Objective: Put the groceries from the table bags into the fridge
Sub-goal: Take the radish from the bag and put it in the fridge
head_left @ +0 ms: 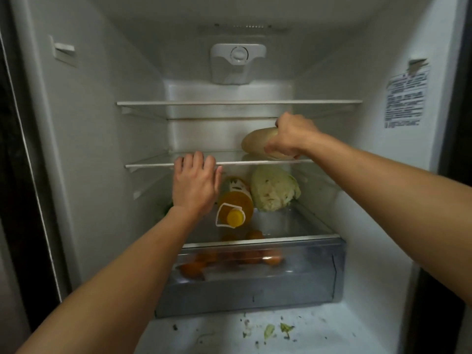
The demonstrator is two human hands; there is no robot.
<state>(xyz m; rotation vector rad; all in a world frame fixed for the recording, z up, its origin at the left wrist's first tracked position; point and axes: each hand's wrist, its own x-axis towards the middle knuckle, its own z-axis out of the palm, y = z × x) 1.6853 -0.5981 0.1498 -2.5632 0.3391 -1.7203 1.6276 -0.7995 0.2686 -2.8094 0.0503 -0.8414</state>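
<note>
I look into the open fridge. My right hand grips a pale, elongated vegetable that lies on the right part of the middle glass shelf. My left hand holds the front edge of that same shelf, fingers curled over it. Below the shelf stand a pale green cabbage and a bottle of orange liquid with a yellow cap. Several oranges lie in the clear drawer underneath.
An upper glass shelf carries nothing. A control knob housing sits on the back wall. Scraps of green leaf litter the fridge floor in front of the drawer. A printed label is on the right wall.
</note>
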